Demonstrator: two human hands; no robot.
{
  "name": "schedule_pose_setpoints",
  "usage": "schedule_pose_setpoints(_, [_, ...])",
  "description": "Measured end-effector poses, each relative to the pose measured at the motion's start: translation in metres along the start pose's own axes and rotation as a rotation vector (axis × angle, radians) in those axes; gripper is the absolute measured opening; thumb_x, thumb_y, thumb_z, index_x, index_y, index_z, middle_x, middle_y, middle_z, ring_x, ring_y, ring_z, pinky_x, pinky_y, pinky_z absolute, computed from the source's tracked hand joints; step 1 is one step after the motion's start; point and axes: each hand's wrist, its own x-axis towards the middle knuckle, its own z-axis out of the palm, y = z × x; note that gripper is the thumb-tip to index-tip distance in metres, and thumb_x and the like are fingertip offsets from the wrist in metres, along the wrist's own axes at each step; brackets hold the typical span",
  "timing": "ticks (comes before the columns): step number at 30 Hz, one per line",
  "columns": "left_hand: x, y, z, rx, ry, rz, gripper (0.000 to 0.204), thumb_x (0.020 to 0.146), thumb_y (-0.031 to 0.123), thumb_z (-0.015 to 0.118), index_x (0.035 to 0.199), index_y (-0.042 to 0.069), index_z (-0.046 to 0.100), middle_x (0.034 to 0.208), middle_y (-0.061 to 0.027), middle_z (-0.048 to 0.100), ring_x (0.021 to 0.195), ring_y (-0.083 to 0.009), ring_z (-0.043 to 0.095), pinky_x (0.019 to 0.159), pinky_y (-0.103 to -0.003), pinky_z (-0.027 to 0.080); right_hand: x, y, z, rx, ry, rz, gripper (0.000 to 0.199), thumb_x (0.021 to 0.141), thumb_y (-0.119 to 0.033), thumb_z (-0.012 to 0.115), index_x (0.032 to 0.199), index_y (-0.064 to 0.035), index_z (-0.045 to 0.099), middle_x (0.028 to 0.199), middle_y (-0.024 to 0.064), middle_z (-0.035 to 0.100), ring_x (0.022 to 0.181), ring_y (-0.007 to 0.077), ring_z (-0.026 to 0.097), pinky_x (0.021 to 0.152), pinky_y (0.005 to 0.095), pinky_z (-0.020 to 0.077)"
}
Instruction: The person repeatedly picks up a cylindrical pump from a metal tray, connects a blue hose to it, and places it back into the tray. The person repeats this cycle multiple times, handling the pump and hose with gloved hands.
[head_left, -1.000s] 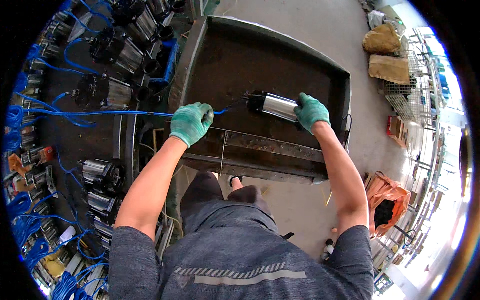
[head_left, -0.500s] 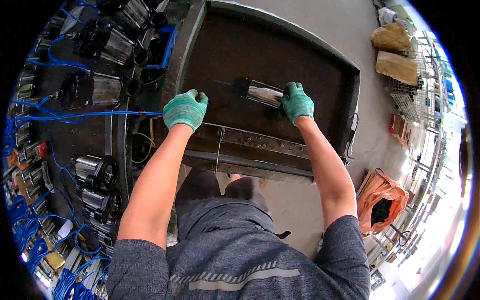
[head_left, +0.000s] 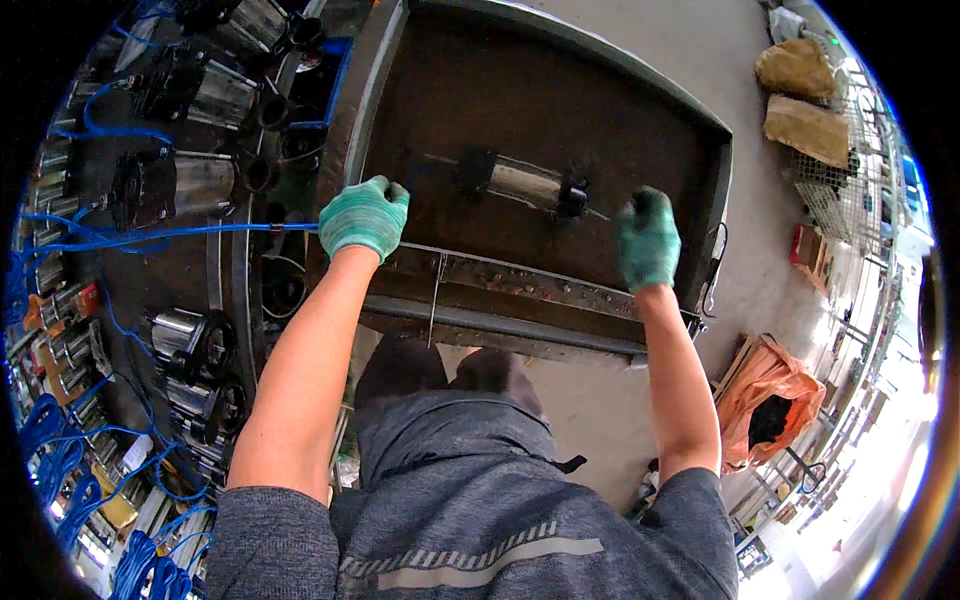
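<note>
We've got the metal cylinder (head_left: 525, 185) lying on its side in the dark steel tray (head_left: 700, 130), roughly mid-tray, black end caps both ends, shiny barrel btwn them. Neither hand is on it.

Left hand (head_left: 365, 215), green glove, sits at the tray's near-left corner, fingers curled together around a thin blue cable (head_left: 170, 234) that runs off left toward the worktop (head_left: 215, 285) w/ the other cylinders (head_left: 175, 185). Right hand (head_left: 648, 238), also gloved, hovers just beside the cylinder's right end cap, fingers loosely bent and a bit apart, clamped on nothing as far as we can see.

How we'd do this well, judging from the layout:
- Keep the blue cable w/ some slack so it doesn't tug the part or snag the tray lip.
- Cylinder is round, so it'll likely roll; leave it lying parallel to the near edge, away from the rim.
- Grip by the end caps, not the polished barrel, if we pick it up again.
- Watch the wire (head_left: 437, 290) hanging off the tray's front rail, easy to catch a glove on.
</note>
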Motion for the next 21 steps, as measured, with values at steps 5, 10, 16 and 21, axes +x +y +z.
schedule_pose_setpoints(5, [-0.001,0.003,0.0,-0.013,0.02,-0.013,0.038,0.099,0.048,0.053,0.112,0.02,0.074,0.107,-0.0152,0.075,0.103,-0.0385,0.07,0.09,-0.05,0.055,-0.046,0.09,-0.038,-0.1,0.02,-0.026,0.02,0.096,-0.019,0.065,0.114,-0.0096,0.064,0.105,0.0151,0.072,0.093,0.0365,0.071,0.081,0.0435,0.0559])
schedule_pose_setpoints(10, [-0.002,0.005,-0.003,0.009,0.043,-0.013,0.036,0.099,0.047,0.053,0.108,0.02,0.075,0.106,-0.0157,0.075,0.102,-0.0379,0.071,0.089,-0.049,0.056,-0.064,0.153,-0.038,0.054,0.079,0.19,0.018,0.099,-0.021,0.064,0.11,-0.0072,0.065,0.098,0.0156,0.071,0.087,0.0341,0.067,0.082,0.0404,0.0524])
schedule_pose_setpoints(16, [-0.002,0.008,-0.003,0.035,0.052,-0.027,0.037,0.099,0.047,0.052,0.107,0.019,0.074,0.104,-0.0153,0.075,0.1,-0.0379,0.071,0.089,-0.049,0.056,-0.051,0.151,-0.027,-0.072,0.063,0.373,0.032,0.101,-0.041,0.058,0.105,-0.01,0.066,0.091,0.0183,0.072,0.082,0.0404,0.068,0.076,0.0486,0.0514])
schedule_pose_setpoints(21, [-0.001,0.008,-0.003,0.014,0.032,-0.047,0.04,0.099,0.05,0.053,0.114,0.02,0.074,0.107,-0.017,0.074,0.105,-0.0393,0.069,0.092,-0.05,0.055,-0.049,0.153,-0.025,-0.243,-0.058,0.38,0.037,0.102,-0.045,0.053,0.106,-0.0113,0.066,0.097,0.0234,0.071,0.091,0.0502,0.064,0.077,0.056,0.0498])
